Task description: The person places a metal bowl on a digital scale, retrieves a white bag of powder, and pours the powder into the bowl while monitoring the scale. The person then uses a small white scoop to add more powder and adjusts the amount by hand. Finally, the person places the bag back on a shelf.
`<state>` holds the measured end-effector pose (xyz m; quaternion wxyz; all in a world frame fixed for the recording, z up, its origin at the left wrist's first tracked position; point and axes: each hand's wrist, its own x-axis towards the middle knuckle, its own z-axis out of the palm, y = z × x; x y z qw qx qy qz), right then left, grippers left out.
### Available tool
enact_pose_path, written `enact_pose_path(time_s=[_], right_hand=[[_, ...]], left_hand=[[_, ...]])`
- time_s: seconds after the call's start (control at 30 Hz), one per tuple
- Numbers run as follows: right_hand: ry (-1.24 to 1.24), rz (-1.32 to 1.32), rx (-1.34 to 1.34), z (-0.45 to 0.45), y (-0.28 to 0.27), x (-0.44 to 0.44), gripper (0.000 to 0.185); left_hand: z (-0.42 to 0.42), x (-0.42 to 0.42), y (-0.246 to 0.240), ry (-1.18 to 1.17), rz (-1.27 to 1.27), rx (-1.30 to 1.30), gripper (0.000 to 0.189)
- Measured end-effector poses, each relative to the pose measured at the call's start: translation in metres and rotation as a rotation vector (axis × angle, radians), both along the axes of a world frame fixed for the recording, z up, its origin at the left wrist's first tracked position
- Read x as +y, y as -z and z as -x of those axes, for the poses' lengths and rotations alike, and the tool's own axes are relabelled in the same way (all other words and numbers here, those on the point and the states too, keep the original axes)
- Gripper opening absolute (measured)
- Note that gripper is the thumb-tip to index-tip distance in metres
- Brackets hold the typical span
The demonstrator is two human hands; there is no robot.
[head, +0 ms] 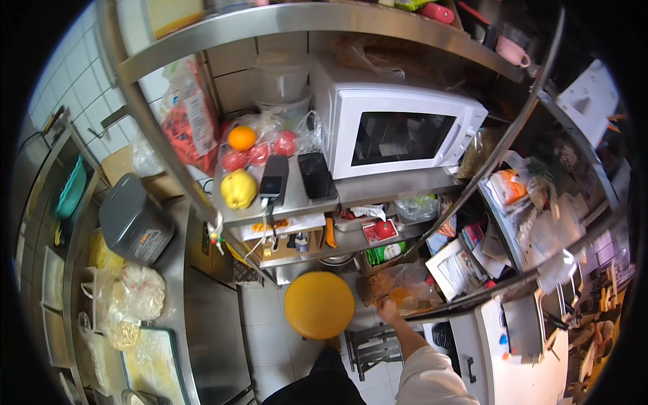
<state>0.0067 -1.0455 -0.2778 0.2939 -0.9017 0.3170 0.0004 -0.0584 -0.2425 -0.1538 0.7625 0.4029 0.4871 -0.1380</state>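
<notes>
My right hand (389, 310) reaches forward and down past the yellow round stool (319, 305). Its fingers are at the edge of a clear plastic bag (417, 278) with brown and orange contents, low on the rack. Blur and the small size hide whether they grip the bag or only touch it. My left hand is out of view. Ahead stands a steel shelf rack (395, 190) carrying a white microwave oven (405, 131). Beside the oven lie a black phone (317, 176), a dark power bank (274, 177) with a cable, an orange (242, 138) and a yellow fruit (238, 189).
Below the hand, a dark folding stool (374, 349) stands on the tiled floor (266, 349). At left, a steel counter (174, 283) bears a grey bin-like container (136, 220), plastic bags (143, 292) and a cutting board (153, 367). A white cabinet (521, 344) is at right.
</notes>
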Motion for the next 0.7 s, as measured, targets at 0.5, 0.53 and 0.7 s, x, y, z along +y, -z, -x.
enact_pose_path(time_s=[0.5, 0.53, 0.7], right_hand=[[0.006, 0.456, -0.161, -0.253, -0.094, -0.176, 0.024], [0.011, 0.442, -0.126, -0.247, -0.097, -0.174, 0.024], [-0.247, 0.726, -0.605, -0.193, -0.182, -0.128, 0.027]], left_hand=[[-0.092, -0.281, -0.185, 0.737, -0.750, -0.112, 0.031], [-0.092, -0.287, -0.188, 0.786, -0.768, -0.151, 0.029], [-0.083, -0.278, -0.166, 0.847, -0.824, -0.202, 0.026]])
